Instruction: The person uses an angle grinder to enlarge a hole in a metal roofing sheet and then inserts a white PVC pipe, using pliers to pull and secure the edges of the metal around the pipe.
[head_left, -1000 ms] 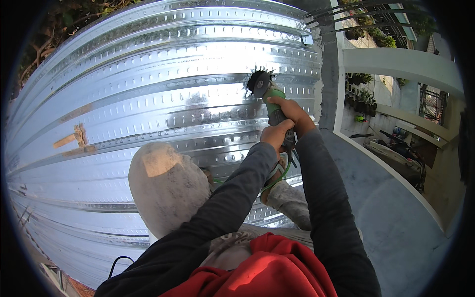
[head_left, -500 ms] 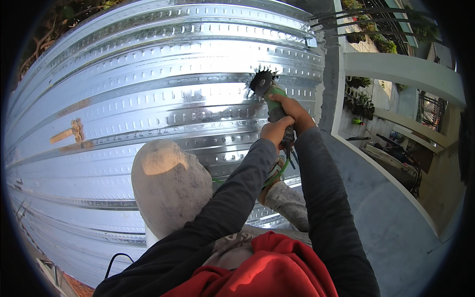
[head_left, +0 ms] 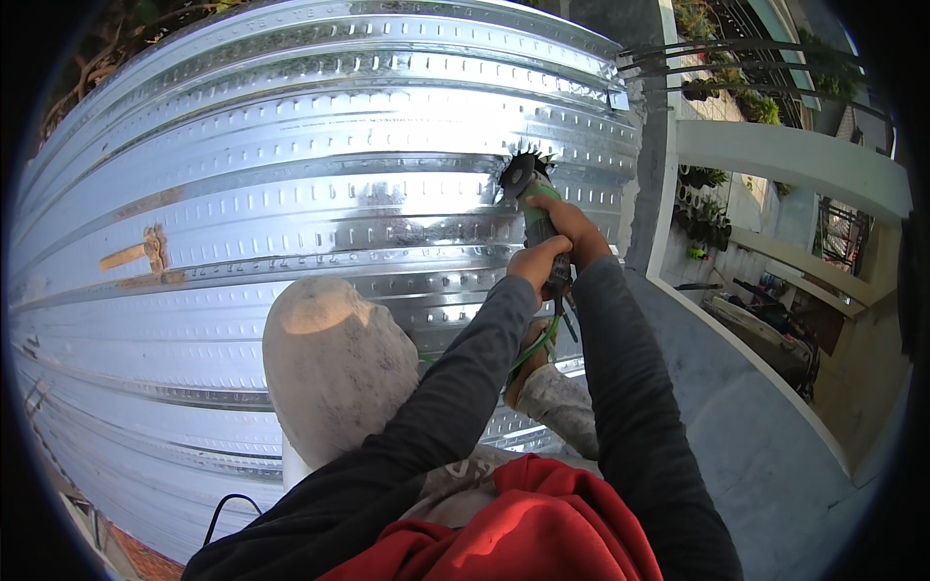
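My right hand (head_left: 572, 223) is wrapped round the upper body of a green and black angle grinder (head_left: 538, 208), and my left hand (head_left: 542, 261) grips it lower down, near the cord end. The grinder's dark disc (head_left: 518, 176) is at a ragged dark cut in the shiny ribbed metal sheet (head_left: 291, 213). A green cord (head_left: 547, 344) hangs below the tool. My bent knee (head_left: 334, 358) in dusty pale trousers is left of my arms, and my foot (head_left: 533, 358) is partly visible under the cord.
A wooden-handled tool (head_left: 136, 254) lies on the sheet at the left. A concrete ledge (head_left: 647, 194) runs along the right edge, with dark bars (head_left: 736, 68), a white beam (head_left: 785, 150) and a lower yard with plants (head_left: 702, 213) beyond it. Branches (head_left: 82, 73) show at top left.
The grinder and both hands have shifted a little right, and the disc sits slightly lower in the picture. The whole view has also shifted slightly. Both hands keep their grip.
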Demonstrator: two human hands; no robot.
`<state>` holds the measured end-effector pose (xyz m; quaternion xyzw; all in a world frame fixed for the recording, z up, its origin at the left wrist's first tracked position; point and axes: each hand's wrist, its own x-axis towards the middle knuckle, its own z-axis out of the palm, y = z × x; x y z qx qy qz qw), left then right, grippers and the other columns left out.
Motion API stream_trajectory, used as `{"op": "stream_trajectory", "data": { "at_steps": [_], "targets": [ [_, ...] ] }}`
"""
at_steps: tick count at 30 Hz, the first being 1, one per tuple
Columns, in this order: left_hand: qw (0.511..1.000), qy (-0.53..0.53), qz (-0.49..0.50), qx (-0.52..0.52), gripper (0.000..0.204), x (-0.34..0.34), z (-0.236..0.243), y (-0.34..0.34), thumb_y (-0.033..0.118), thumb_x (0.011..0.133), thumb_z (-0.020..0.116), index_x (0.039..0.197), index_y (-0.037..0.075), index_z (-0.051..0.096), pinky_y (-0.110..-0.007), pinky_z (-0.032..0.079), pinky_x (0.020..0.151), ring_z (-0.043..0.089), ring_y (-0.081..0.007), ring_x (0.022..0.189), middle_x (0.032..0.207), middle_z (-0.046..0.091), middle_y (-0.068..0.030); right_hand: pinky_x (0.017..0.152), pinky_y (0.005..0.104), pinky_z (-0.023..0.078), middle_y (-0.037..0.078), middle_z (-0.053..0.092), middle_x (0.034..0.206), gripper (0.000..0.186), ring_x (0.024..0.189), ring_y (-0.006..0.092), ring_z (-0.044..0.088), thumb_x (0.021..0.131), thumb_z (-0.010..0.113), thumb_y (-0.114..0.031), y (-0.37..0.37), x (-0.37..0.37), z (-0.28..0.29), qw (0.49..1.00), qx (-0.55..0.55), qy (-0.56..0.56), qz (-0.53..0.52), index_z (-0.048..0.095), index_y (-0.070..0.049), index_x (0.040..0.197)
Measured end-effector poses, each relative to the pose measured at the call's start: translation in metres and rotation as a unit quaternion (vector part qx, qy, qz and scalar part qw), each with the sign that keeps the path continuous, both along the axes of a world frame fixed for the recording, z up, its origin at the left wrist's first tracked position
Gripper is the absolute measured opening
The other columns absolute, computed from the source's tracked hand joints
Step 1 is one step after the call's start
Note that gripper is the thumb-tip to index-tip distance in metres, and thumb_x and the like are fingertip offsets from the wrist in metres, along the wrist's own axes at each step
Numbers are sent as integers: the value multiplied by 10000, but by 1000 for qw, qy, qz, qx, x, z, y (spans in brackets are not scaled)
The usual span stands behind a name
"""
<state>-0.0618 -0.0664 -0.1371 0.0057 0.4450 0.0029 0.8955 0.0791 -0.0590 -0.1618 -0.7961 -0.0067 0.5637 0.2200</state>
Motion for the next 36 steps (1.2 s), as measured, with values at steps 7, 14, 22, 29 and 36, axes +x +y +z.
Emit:
{"op": "stream_trajectory", "data": {
  "at_steps": [7,14,22,29,36],
  "targets": [
    [1000,-8,-14,2,321,-4,-4,0,346,855,745,1051,105,664,-401,593,655,664,-176,715,867,654,-20,644,385,529,123,704,888,509,693,230,666,861,752,-372,2,-4,3,1000,-9,2,-9,691,64,1117],
    [999,-30,-12,3,310,-7,-11,-2,357,868,724,1048,114,659,-391,565,624,673,-173,710,860,670,-19,590,405,522,124,677,805,482,605,251,641,868,745,-388,3,-11,5,1000,9,-8,-7,665,54,1042],
    [1000,-14,-16,-2,321,-7,-13,-1,358,865,729,1073,127,650,-398,558,640,670,-172,717,859,660,-12,595,402,512,115,670,804,488,618,244,633,858,752,-393,6,-17,9,1000,4,-4,-12,672,44,1061],
    [1000,-22,-2,-14,317,-11,-7,-1,347,865,734,1085,135,647,-399,567,665,672,-169,729,875,661,-8,602,392,511,112,671,805,493,620,240,627,860,748,-402,6,-17,9,1000,-13,12,-2,667,34,1076],
    [998,-44,23,-25,308,-13,-5,-1,335,876,725,1089,128,645,-402,571,669,678,-176,735,881,662,-17,599,399,509,116,676,825,518,620,245,624,855,753,-407,8,-19,11,1000,10,2,21,662,45,1091]
  ]
}}
